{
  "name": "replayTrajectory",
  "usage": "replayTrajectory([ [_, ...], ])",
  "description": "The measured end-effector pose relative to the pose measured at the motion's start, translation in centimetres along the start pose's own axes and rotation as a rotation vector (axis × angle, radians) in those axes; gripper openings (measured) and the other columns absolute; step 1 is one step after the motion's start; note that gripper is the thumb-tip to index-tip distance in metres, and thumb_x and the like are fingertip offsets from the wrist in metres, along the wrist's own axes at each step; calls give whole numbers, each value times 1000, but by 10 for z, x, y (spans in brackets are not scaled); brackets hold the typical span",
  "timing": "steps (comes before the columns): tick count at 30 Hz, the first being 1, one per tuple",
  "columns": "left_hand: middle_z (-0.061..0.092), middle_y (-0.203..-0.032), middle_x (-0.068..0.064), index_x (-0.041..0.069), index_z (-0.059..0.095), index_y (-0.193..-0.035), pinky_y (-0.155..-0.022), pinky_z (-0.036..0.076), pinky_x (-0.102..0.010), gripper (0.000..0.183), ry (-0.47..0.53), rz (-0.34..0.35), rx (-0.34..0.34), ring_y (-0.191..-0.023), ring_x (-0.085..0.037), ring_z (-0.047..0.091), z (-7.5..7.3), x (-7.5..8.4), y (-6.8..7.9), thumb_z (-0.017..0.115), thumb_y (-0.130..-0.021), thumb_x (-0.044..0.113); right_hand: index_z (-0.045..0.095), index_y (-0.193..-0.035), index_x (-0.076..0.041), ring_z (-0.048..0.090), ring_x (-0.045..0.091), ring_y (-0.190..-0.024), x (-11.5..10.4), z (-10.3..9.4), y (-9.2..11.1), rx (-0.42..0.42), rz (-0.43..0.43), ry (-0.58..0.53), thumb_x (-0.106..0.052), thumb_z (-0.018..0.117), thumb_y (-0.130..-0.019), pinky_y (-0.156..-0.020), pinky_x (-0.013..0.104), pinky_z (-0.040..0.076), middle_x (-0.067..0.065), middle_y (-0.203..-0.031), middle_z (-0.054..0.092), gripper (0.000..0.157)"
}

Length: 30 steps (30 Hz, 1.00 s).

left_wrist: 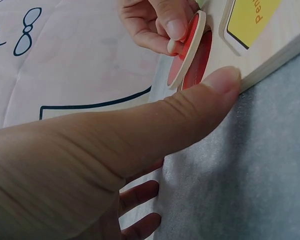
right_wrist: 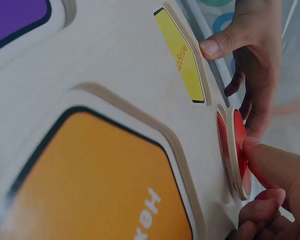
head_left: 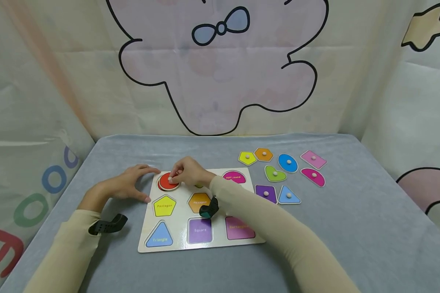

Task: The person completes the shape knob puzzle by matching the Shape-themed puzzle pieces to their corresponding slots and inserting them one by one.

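Note:
A wooden shape puzzle board [head_left: 179, 243] lies on the cloth-covered table. At its far left corner my right hand [head_left: 191, 171] pinches the knob of a red circle puzzle piece [head_left: 165, 183]. In the left wrist view, that piece [left_wrist: 194, 42] sits tilted over the red circle recess [left_wrist: 200, 62], partly overlapping it. My left hand [head_left: 126, 185] rests against the board's left edge, its thumb on the edge near the yellow pentagon recess [head_left: 164, 206] and its other fingers spread toward the far corner. My right forearm hides part of the board.
Right of the board lie several knobbed pieces: a yellow pentagon [head_left: 247, 158], orange hexagon [head_left: 263, 154], blue oval [head_left: 287, 162], green heart [head_left: 275, 174], pink parallelogram [head_left: 313, 159], magenta half round [head_left: 313, 177], purple square [head_left: 266, 194] and blue triangle [head_left: 289, 195]. A printed curtain [head_left: 220, 69] hangs behind the table.

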<state>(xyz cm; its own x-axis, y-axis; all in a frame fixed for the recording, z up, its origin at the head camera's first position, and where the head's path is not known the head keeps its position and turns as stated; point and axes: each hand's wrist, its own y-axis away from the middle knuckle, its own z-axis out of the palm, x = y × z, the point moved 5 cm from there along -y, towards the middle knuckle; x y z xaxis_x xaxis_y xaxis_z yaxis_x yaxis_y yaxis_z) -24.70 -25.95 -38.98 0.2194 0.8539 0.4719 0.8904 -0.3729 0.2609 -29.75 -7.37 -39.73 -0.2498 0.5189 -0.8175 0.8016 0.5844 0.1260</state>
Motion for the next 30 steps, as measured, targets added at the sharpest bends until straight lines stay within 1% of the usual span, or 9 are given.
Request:
replayTrajectory([
  [7,27,-158,-31,18,45,-150,-107,26,-82,92,-5,3,-6,-142,-58,25,1,0,0,90,-73,42,79,-88,-8,49,12,-84,-3,4,0,26,49,14,-16,81,-86,-65,19,36,-1,-81,58,9],
  [11,27,-158,-31,18,44,-150,-107,26,-82,93,-10,-1,-12,-142,-57,25,1,-1,1,90,-72,41,79,-89,-11,51,13,-89,-4,6,1,36,95,18,-18,81,-87,-69,20,39,-1,-87,61,8],
  [14,27,-158,-31,18,45,-150,-107,26,-82,93,-6,3,-8,-141,-57,25,1,-2,1,90,-72,40,79,-88,-14,54,14,-90,-4,8,2,45,113,40,-20,80,-88,-72,20,42,-2,-89,64,7],
  [19,29,-157,-30,18,45,-150,-107,26,-82,92,3,8,2,-141,-56,26,0,-3,1,90,-72,40,79,-88,-17,55,14,-92,-7,9,0,47,123,87,-23,80,-88,-73,22,43,-2,-90,64,6],
  [25,28,-158,-30,19,45,-150,-106,26,-82,93,4,1,1,-141,-57,25,3,-6,-2,89,-72,44,79,-89,-18,54,14,-95,-7,9,1,35,140,105,-23,80,-88,-74,22,41,-2,-92,62,5],
  [28,28,-158,-30,18,45,-150,-106,27,-82,93,6,-4,2,-141,-57,25,3,-6,-2,89,-72,43,80,-92,-18,53,14,-94,-7,8,2,26,120,101,-21,79,-89,-73,22,41,-2,-90,62,5],
  [30,28,-158,-30,18,45,-150,-106,28,-82,93,3,-11,2,-141,-56,25,4,-6,-2,90,-72,42,80,-94,-17,53,13,-91,-7,9,2,12,102,93,-20,79,-89,-72,21,40,-2,-85,60,6],
])
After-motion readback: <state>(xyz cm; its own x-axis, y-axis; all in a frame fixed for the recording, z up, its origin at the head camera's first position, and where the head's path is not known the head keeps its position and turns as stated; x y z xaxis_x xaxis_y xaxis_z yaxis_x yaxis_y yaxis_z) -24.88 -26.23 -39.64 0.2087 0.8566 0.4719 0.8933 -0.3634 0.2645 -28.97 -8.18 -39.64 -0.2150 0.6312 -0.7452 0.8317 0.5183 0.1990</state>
